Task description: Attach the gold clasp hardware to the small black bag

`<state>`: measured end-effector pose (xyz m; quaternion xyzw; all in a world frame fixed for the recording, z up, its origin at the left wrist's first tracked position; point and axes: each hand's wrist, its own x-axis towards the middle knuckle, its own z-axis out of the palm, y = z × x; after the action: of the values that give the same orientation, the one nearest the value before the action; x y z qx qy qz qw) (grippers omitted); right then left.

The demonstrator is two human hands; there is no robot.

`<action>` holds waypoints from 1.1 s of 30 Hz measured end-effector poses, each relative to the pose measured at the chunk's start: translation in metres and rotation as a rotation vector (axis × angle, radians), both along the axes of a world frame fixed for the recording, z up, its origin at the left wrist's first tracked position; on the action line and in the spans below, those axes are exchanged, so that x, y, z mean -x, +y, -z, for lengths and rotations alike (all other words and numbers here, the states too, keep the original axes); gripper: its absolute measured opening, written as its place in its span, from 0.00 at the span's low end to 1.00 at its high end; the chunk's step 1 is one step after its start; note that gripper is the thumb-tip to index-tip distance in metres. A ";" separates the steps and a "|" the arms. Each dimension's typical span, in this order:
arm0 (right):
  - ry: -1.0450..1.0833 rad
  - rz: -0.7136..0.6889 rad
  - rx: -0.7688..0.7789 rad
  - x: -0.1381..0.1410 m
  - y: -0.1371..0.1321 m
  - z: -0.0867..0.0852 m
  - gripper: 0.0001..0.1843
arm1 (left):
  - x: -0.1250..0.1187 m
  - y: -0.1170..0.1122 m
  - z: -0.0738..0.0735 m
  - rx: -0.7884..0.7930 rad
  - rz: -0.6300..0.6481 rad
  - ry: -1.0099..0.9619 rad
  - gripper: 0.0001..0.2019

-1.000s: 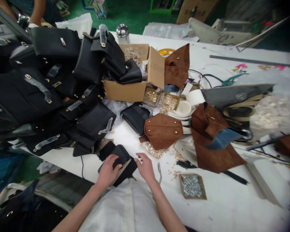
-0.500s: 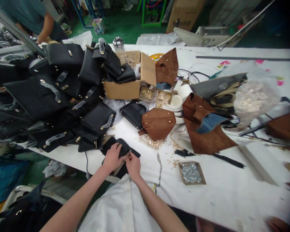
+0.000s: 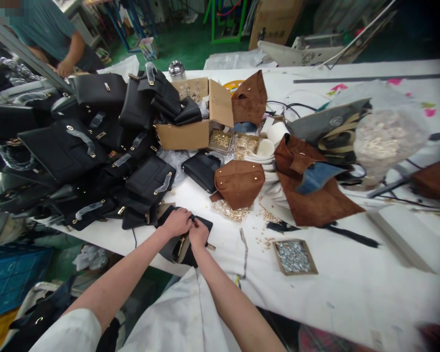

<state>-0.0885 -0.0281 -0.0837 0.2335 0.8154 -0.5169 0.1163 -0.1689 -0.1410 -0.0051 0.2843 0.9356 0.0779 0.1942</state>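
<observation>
A black handbag (image 3: 189, 256) lies at the near edge of the white table, its gold zip and light lining showing. My left hand (image 3: 178, 222) is closed over the bag's upper part, fingers curled at its edge. Right beside it, my right hand (image 3: 198, 233) pinches the same edge, with the fingertips of both hands nearly touching. Whatever small part may sit between the fingertips is hidden. A small tab sticks out by my right wrist.
Black handbags (image 3: 62, 151) are heaped on the left. Beyond my hands stand a cardboard box (image 3: 183, 137) and a brown suede bag (image 3: 239, 183). To the right sit a tray of silver hardware (image 3: 295, 256) and loose gold pieces (image 3: 266, 215). Another person (image 3: 55, 39) works at the far left.
My left hand has shifted right and up along the bag, its fingers now curled at the edge. My right hand has moved slightly up. More of the bag's gold zip shows.
</observation>
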 end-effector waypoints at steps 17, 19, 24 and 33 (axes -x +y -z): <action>0.091 -0.501 -0.188 -0.006 -0.043 -0.040 0.14 | -0.023 -0.112 -0.017 -0.325 -0.107 -0.447 0.19; 0.083 -0.527 -0.207 -0.016 -0.045 -0.031 0.15 | -0.046 -0.114 0.002 -0.329 -0.228 -0.438 0.20; 0.128 -0.582 -0.228 -0.024 -0.045 -0.013 0.16 | -0.085 -0.116 0.031 -0.412 -0.376 -0.361 0.23; 0.138 -0.631 -0.121 -0.006 -0.042 -0.001 0.15 | -0.069 -0.123 0.033 -0.365 -0.438 -0.341 0.16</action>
<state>-0.0826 -0.0700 -0.0828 -0.0600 0.8826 -0.4206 0.2012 -0.1000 -0.2639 -0.0384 0.0893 0.8992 0.3305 0.2725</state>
